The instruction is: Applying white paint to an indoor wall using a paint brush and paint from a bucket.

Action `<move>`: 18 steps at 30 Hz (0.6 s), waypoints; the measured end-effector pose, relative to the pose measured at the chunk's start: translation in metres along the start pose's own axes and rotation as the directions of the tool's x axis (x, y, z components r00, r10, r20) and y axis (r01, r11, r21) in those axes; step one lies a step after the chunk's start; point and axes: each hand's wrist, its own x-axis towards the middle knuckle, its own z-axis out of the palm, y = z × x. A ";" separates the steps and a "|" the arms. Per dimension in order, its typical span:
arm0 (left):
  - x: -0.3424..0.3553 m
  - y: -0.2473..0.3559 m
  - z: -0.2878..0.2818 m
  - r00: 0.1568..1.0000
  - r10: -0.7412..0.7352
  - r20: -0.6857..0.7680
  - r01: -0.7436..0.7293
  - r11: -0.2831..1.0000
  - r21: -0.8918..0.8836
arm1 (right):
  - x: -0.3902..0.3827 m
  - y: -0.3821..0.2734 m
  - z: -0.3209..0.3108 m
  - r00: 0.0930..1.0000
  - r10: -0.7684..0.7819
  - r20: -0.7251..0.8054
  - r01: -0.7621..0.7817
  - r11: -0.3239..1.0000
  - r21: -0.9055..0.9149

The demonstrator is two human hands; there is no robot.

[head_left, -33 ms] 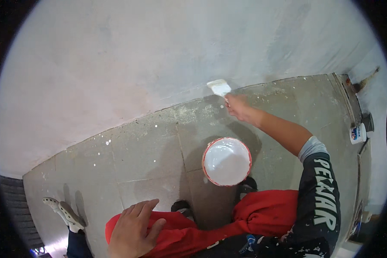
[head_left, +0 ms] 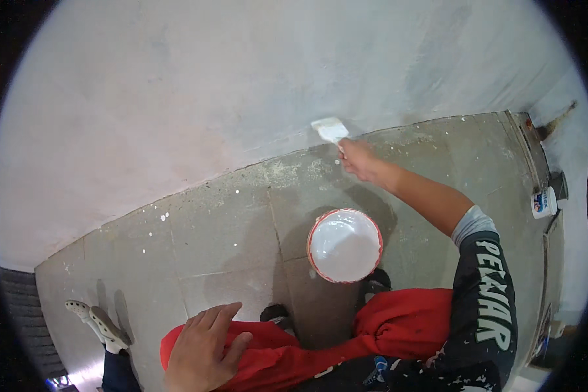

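My right hand [head_left: 359, 160] is closed round the handle of a wide paintbrush [head_left: 330, 129] whose head is coated in white. The brush head lies against the lower part of the pale wall [head_left: 196, 98], just above the floor line. My left hand [head_left: 206, 346] rests on my red-trousered left knee, fingers stretched and thumb apart, with nothing in it. Between my feet and the wall stands a bucket [head_left: 344, 246] with a red rim, white paint inside.
White drips spot the grey tiled floor [head_left: 209, 255]. To the right, a small white tub [head_left: 543, 203] stands by the side wall. Another person's light clogs [head_left: 108, 325] are at lower left, near a dark ridged surface [head_left: 26, 304].
The paintbrush and my right hand have shifted slightly left and up along the wall. My left hand and the bucket stay where they were.
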 end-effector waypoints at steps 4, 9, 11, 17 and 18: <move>0.002 -0.002 -0.001 1.000 -0.006 0.014 0.006 1.000 0.000 | -0.035 -0.081 0.028 0.971 -0.240 -0.002 0.238 0.961 0.139; 0.002 -0.004 -0.002 0.999 -0.030 0.030 0.030 1.000 0.004 | -0.092 -0.106 0.049 0.901 -0.432 -0.031 0.420 0.855 0.305; 0.002 -0.003 -0.003 0.999 -0.028 0.032 0.028 1.000 0.002 | -0.085 -0.096 0.054 0.870 -0.488 -0.068 0.485 0.825 0.291; 0.002 0.000 -0.002 0.999 -0.022 0.027 0.022 1.000 -0.004 | -0.019 -0.027 0.057 0.963 -0.254 -0.089 0.266 0.948 0.174; 0.001 0.000 -0.002 0.999 -0.024 0.027 0.025 1.000 -0.018 | -0.017 -0.023 0.057 0.987 -0.149 -0.050 0.157 0.967 0.199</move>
